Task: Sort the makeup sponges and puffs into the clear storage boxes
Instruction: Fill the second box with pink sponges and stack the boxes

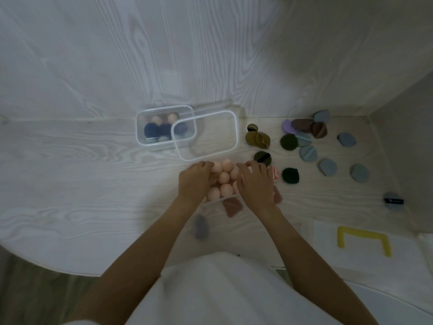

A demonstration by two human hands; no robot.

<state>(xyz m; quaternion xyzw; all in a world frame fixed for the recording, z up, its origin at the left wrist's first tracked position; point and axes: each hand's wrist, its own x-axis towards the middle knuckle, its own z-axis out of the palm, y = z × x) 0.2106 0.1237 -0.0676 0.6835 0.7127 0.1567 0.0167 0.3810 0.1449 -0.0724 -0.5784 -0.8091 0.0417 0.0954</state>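
A small clear box (219, 200) packed with several peach egg-shaped sponges (224, 177) sits in front of me. My left hand (194, 182) grips its left side, fingertips curled against a peach sponge at the far corner. My right hand (254, 184) grips the right side, its fingers curled over the edge. Further back, another clear box (141, 134) holds dark blue and peach sponges. An empty clear box or lid (235, 134) overlaps its right end. Round puffs lie loose to the right: olive (257, 139), dark green (290, 175) and blue-grey (328, 167).
A brown puff (232, 206) and a blurred grey sponge (201, 227) lie near my wrists. A pink item (274, 174) shows beside my right hand. Purple and brown puffs (309, 127) pile up at the back right. White paper with a yellow U-shape (364, 240) lies right. A wall bounds the right.
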